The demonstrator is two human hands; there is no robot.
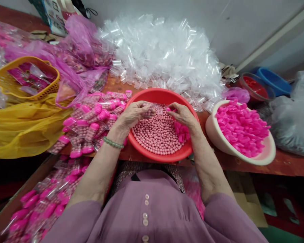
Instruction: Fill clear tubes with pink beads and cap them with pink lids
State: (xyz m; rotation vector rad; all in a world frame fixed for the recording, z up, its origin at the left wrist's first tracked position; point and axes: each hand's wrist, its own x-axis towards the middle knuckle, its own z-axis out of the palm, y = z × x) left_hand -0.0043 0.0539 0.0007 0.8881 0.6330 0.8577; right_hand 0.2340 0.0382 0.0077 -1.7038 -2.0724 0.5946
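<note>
My left hand point(134, 114) is closed around a clear plastic tube point(157, 108), held sideways above the red basin point(162, 158); pink beads show inside it near my fingers. Between the thumb and fingers of my right hand point(182, 114) is a bright pink cap point(168, 109), close to the tube's right end and apart from it as far as I can see. Below both hands, loose pink beads point(155, 136) cover the basin's bottom. Several pink caps point(182, 132) lie at the basin's right side, partly hidden by my right hand.
Filled, capped tubes point(91, 118) are heaped left of the basin, with more in a lower box point(45, 199). Empty clear tubes point(162, 50) form a large pile behind. A cream bowl point(264, 157) of pink caps stands right; a yellow basket point(5, 91) sits left.
</note>
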